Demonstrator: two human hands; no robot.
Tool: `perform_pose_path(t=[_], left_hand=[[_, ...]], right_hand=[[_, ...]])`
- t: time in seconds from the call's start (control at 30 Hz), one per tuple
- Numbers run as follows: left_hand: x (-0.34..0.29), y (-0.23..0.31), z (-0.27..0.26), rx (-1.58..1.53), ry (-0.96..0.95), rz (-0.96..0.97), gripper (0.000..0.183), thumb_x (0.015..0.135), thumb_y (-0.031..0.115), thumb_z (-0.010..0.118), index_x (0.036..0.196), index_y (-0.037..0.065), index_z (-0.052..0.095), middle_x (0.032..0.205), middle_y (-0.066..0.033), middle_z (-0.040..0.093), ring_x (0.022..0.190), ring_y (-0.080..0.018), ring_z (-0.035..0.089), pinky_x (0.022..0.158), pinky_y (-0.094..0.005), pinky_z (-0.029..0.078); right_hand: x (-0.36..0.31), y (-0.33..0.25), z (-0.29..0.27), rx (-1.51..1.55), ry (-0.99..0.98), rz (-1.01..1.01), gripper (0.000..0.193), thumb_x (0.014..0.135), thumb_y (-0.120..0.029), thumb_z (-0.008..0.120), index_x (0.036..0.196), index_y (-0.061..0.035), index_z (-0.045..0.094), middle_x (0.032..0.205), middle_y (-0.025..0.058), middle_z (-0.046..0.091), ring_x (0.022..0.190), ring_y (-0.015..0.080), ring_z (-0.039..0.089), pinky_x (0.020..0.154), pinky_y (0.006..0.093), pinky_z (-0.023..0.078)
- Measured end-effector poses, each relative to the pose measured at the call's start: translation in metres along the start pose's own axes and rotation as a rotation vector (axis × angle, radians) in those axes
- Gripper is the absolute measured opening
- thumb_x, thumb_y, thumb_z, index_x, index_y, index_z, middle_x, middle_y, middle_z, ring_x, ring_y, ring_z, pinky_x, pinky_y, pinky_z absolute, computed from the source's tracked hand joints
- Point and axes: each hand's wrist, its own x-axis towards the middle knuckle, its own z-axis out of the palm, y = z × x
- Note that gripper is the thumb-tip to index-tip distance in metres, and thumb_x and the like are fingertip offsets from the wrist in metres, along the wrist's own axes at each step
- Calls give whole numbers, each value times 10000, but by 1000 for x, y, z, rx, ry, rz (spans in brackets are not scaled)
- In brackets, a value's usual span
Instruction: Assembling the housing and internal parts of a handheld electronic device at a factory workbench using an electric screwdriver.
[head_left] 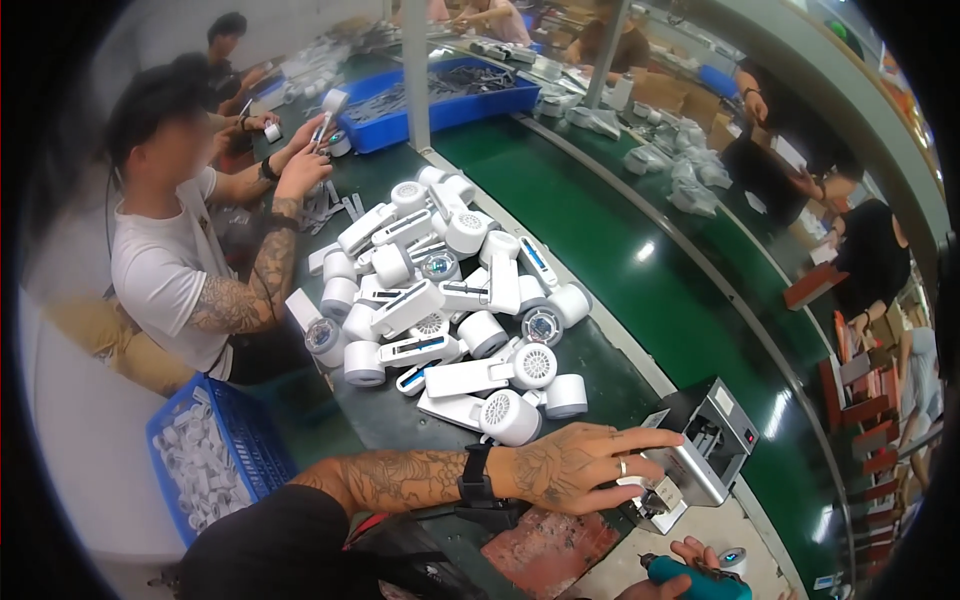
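At the dark-green counter [385,420], lower right of the frame, the left hand [570,468] reaches one silver boxy metal machine [692,475], its grip unclear; the right hand [694,551] grasps one teal power tool [700,584].

A factory hall with a pale wall [300,22] at upper left. A dark surface [612,388] runs beside a glossy green conveyor belt [590,225] reflecting bright light; an upright metal post [416,80] stands between them.
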Motion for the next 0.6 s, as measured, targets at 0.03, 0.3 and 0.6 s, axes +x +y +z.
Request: perform_pose_path(t=[0.03, 0.3, 0.6], left_hand=[[2, 2, -3, 0, -2, 3, 315, 884, 102, 667, 1194, 65, 624, 1456, -147, 494, 891, -238, 678, 742, -334, 548], [4, 47, -49, -111, 354, 11, 256, 822, -18, 697, 1072, 41, 688, 1198, -169, 640, 804, -170, 657, 649, -298, 522], [13, 171, -111, -194, 791, 993, 242, 904, 213, 636, 1104, 85, 587, 1064, -49, 599, 587, -35, 412, 562, -188, 346]], right_hand=[[-1, 1, -1, 11, -4, 9, 666, 961, -475, 604, 1202, 133, 479, 950, 294, 628, 790, 361, 646, 741, 438, 541], [-1, 1, -1, -1, 14, 2, 668, 947, -562, 596, 1186, 58, 520, 874, 206, 639, 713, 295, 632, 607, 343, 530], [-5, 12, -15, -1, -16, 174, 723, 919, -581, 627, 1263, 45, 519, 906, 159, 659, 968, 251, 626, 874, 388, 492]])
